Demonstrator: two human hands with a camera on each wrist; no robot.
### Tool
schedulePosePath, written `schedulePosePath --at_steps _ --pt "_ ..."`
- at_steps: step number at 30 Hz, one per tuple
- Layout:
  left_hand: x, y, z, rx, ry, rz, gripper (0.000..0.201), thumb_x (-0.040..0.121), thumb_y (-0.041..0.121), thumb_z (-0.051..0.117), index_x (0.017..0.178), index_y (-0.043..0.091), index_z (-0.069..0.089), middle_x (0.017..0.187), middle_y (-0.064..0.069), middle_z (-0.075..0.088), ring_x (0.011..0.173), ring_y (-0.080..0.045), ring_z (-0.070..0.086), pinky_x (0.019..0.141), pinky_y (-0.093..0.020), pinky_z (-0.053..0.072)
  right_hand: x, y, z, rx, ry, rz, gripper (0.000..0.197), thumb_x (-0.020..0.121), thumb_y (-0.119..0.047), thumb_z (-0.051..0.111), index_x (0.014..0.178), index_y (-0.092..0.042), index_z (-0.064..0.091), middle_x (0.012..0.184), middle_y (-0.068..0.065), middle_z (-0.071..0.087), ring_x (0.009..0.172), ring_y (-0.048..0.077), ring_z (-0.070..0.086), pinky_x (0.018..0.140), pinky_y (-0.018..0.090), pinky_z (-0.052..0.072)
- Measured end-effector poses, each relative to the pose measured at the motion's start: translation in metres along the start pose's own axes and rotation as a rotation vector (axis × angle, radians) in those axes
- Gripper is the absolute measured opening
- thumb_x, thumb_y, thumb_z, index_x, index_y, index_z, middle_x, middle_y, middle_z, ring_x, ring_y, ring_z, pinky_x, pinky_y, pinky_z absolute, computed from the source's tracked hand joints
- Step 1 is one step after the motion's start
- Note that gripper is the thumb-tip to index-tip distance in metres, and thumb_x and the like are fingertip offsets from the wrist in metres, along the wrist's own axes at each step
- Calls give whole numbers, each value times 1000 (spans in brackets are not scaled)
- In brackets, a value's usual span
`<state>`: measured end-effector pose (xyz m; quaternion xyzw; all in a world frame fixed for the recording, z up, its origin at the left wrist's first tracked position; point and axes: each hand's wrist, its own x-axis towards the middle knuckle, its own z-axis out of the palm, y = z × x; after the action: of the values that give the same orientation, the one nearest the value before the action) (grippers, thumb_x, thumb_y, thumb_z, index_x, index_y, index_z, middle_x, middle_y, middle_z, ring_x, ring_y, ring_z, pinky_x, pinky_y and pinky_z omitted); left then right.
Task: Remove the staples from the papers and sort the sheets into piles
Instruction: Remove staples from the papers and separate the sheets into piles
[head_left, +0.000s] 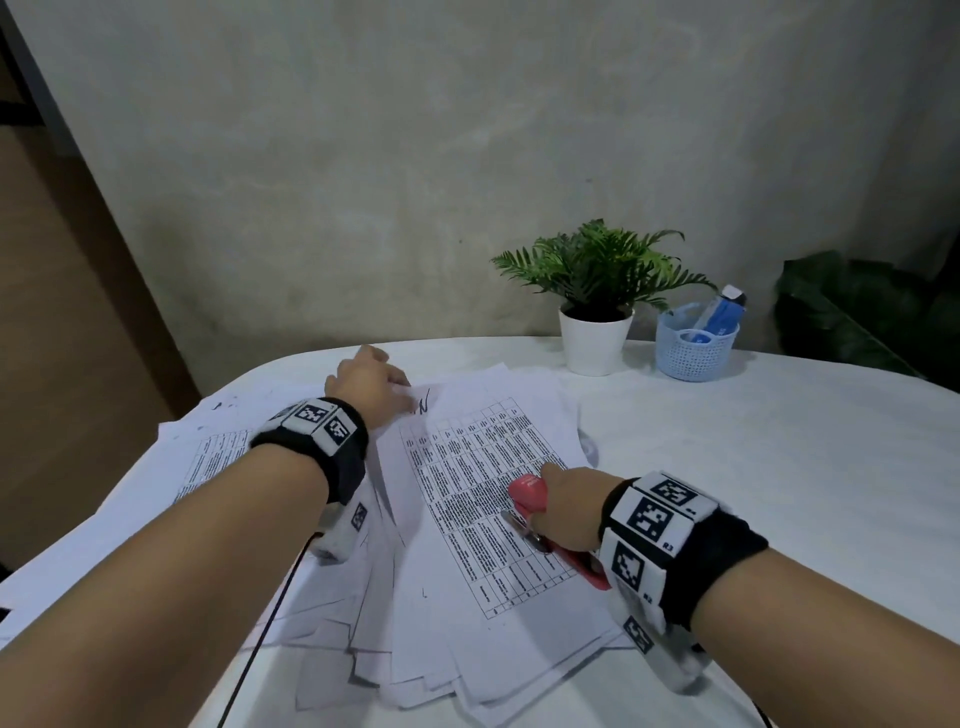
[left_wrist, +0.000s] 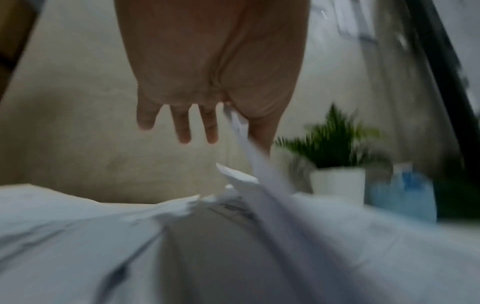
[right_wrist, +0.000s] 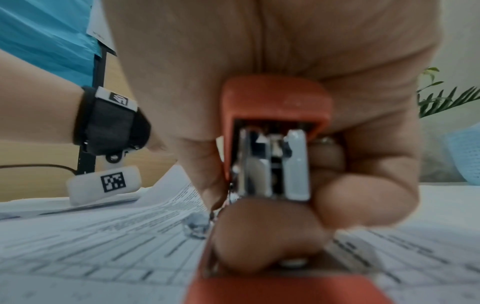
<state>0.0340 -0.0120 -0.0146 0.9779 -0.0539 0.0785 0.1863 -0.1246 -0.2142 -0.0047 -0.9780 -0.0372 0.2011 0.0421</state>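
Observation:
Printed sheets (head_left: 467, 493) lie fanned out in the middle of the white table (head_left: 753, 467), with another pile (head_left: 218, 457) to the left. My left hand (head_left: 376, 384) reaches to the far corner of the fanned sheets. In the left wrist view its thumb and forefinger pinch the lifted corner of a sheet (left_wrist: 249, 152), while the other fingers (left_wrist: 183, 127) point straight out. My right hand (head_left: 566, 506) rests on the top printed sheet and grips a red stapler (head_left: 530, 499). The right wrist view shows the stapler (right_wrist: 275, 139) end-on, my fingers (right_wrist: 363, 201) curled round it.
A potted fern in a white pot (head_left: 597, 312) and a small blue basket (head_left: 696, 343) stand at the back of the table near the wall. A black cable (head_left: 270, 613) runs across the near left. The table's left edge curves close to the left pile.

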Motion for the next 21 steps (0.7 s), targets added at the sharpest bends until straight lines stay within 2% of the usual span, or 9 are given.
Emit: schedulePosePath --at_steps 3,5,7,10,13,15,17,19,21 --pt "-8 3 -20 -349 -63 -17 12 80 23 74 80 11 71 87 -6 63 81 -20 57 69 -26 44 -3 3 -1 104 7 2 24 98 -25 39 115 -10 42 124 10 53 108 22 55 94 31 40" --pt "-18 5 -34 -502 -117 -13 11 83 22 71 76 16 65 78 -7 64 70 -21 57 66 -32 49 -7 7 -3 167 41 -8 20 97 -26 41 108 -10 43 115 8 57 98 20 57 88 25 43" --pt "-28 6 -45 -594 -107 20 14 85 23 69 75 19 60 82 -8 68 74 -23 61 73 -39 52 -13 11 -6 257 59 -18 26 97 -26 42 117 -9 43 104 6 57 83 16 57 71 14 46" --pt "-50 15 -63 -711 -47 82 11 84 26 71 79 20 64 95 -2 69 86 -19 63 84 -34 47 -19 20 -12 257 117 3 35 96 -33 44 123 -11 40 102 5 55 81 17 54 68 23 47" --pt "-71 27 -87 -938 -15 102 6 83 17 70 78 19 68 109 4 63 103 -20 59 94 -36 46 -31 26 -20 333 163 24 41 94 -36 48 126 -12 38 94 1 54 70 11 56 52 20 47" --pt "-86 34 -101 -1044 -78 116 2 83 15 67 82 16 68 89 0 71 89 -23 65 84 -37 54 -43 29 -27 359 196 5 41 94 -37 48 125 -13 38 85 -3 52 64 8 55 43 17 43" --pt "-100 41 -112 -1132 -95 152 1 80 17 66 80 16 67 78 2 73 73 -16 68 72 -28 57 -57 31 -36 371 243 -19 41 94 -39 48 125 -14 38 81 -5 50 62 7 55 39 15 41" --pt "-109 47 -122 -1240 -62 174 10 86 11 61 79 17 64 77 4 72 68 -10 68 67 -24 57 -70 33 -47 387 290 -33 42 94 -41 47 125 -15 38 83 -3 52 63 9 56 39 15 42" --pt "-112 50 -131 -1370 -16 141 21 92 6 54 78 18 64 83 1 72 71 -11 68 73 -27 58 -83 34 -58 387 343 -41 42 93 -44 47 122 -16 40 85 -1 54 64 11 57 41 17 44"
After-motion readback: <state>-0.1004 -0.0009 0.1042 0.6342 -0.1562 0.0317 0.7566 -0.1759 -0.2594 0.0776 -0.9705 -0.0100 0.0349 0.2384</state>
